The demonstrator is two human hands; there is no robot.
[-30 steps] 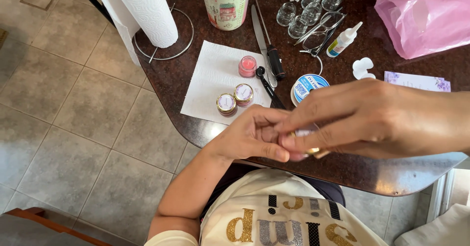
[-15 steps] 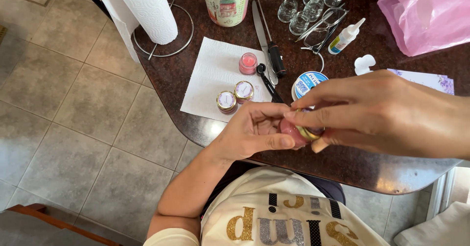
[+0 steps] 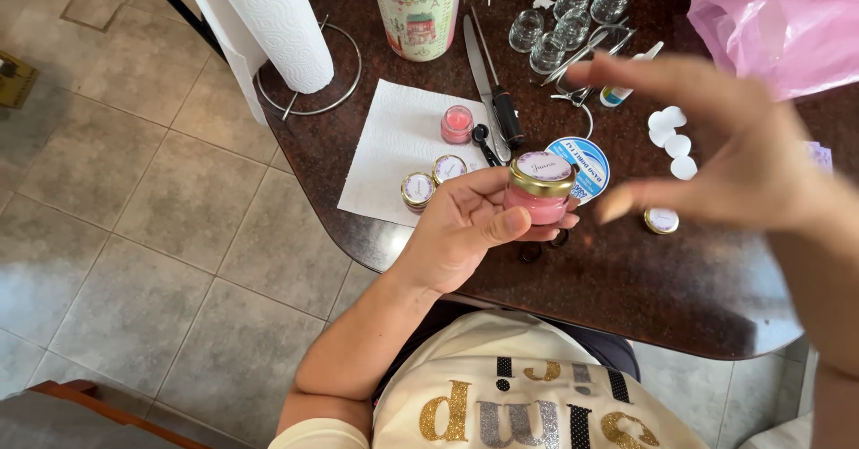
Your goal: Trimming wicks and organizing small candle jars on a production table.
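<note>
**Jar with gold lid, held up over the desk edge**

The jar (image 3: 537, 194), pink inside and capped, sits upright in your left hand (image 3: 465, 234), fingers wrapped round its base, above the front of the dark desk (image 3: 626, 279). Your right hand (image 3: 743, 158) is spread, holding nothing, just beside it. Two small capped jars (image 3: 432, 179) rest on the paper towel (image 3: 394, 145). Step looks like checking a finished jar; setting it down needs a bare spot.
</note>
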